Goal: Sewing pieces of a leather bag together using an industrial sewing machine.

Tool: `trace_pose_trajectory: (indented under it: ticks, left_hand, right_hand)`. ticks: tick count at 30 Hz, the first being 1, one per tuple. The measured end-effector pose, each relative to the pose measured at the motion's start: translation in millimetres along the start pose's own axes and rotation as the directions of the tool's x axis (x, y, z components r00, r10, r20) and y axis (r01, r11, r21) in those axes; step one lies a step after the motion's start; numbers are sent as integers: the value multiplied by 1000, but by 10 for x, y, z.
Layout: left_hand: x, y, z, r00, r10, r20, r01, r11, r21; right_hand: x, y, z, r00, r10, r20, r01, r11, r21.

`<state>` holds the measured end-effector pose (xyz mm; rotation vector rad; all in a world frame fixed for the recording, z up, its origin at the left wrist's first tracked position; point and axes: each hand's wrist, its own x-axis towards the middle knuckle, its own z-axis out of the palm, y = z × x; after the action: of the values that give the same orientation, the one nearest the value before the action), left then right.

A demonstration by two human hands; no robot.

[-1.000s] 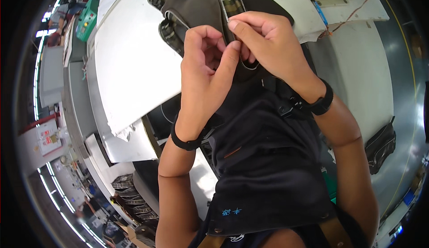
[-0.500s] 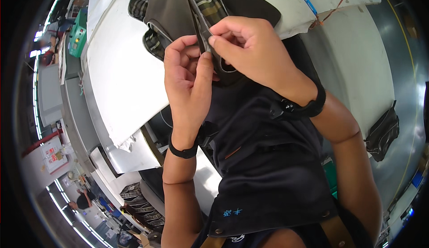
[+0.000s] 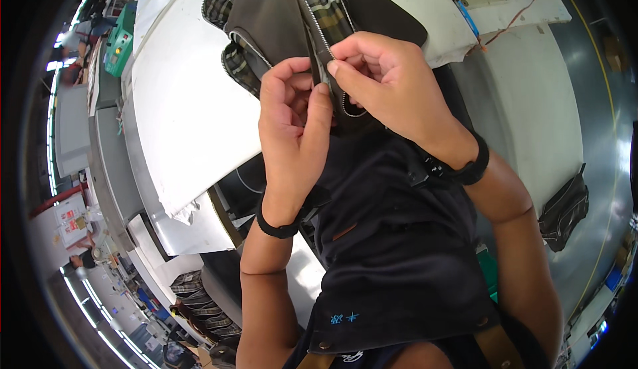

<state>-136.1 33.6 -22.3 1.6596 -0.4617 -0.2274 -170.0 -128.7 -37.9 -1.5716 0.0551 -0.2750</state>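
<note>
This is a garment sewing workshop. A white padded worktable (image 3: 193, 116) fills the upper left, and a cream sewing machine base with orange thread (image 3: 505, 3) sits at its far right corner. Grey metal workstations (image 3: 100, 149) line the left edge under long ceiling strip lights, and plaid fabric pieces (image 3: 193, 286) are stacked below the table's near edge.

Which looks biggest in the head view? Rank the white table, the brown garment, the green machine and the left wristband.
1. white table
2. brown garment
3. green machine, though it sits farther from the camera, so unsure
4. left wristband
</note>
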Motion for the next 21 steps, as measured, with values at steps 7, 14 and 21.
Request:
trace_pose_trajectory:
  ticks: [7, 14, 21]
  left_hand:
    - [-64, -21, 32, 993, 120, -17, -115, 978, 176]
    - [-110, 21, 133, 961, 277, 4, -261, 900, 350]
    - [-183, 45, 144, 908, 407, 102, -390, 730, 561]
  right_hand:
    - [-14, -56, 0, 997, 73, -40, -69, 993, 93]
    - [-62, -76, -30, 995, 87, -40, -79, 982, 172]
    - [-30, -50, -77, 992, 123, -21, -115, 968, 221]
